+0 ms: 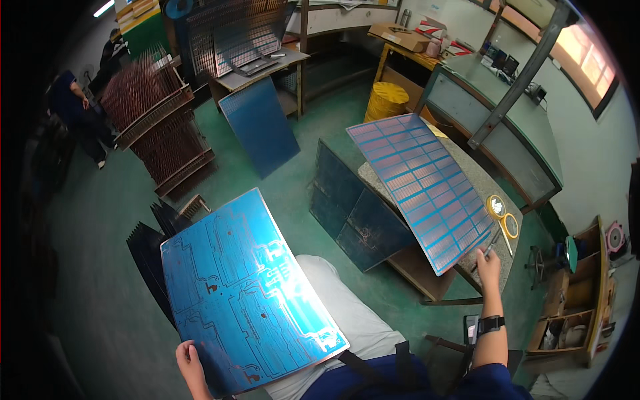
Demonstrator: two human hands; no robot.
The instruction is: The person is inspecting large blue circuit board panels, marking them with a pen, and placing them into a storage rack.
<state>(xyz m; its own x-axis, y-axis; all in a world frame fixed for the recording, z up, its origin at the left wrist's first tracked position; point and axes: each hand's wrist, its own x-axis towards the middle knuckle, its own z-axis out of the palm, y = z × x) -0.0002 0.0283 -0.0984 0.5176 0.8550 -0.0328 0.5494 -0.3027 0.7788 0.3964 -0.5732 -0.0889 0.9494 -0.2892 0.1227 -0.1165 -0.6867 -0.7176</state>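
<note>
A large blue circuit panel (247, 293) with dark trace patterns lies tilted over my lap. My left hand (191, 367) is closed on its lower left edge, the fingertips showing on top. At the right, my right hand (489, 267) pinches a slim pen-like tool (492, 245) over a speckled tabletop (503, 277); its exact kind is too small to tell. Just left of that hand, a second panel (427, 193), with a grid of copper-toned blocks and blue lines, rests slanted on the table. Two yellow tape rolls (511, 225) lie beyond the fingers.
Dark panels (363, 227) lean against the table's left side. A blue board (261, 130) leans on a bench ahead. Racks with many thin slots (150, 120) stand at the far left, near another person (73, 107). A yellow drum (387, 100) and a wooden shelf unit (577, 300) stand farther off.
</note>
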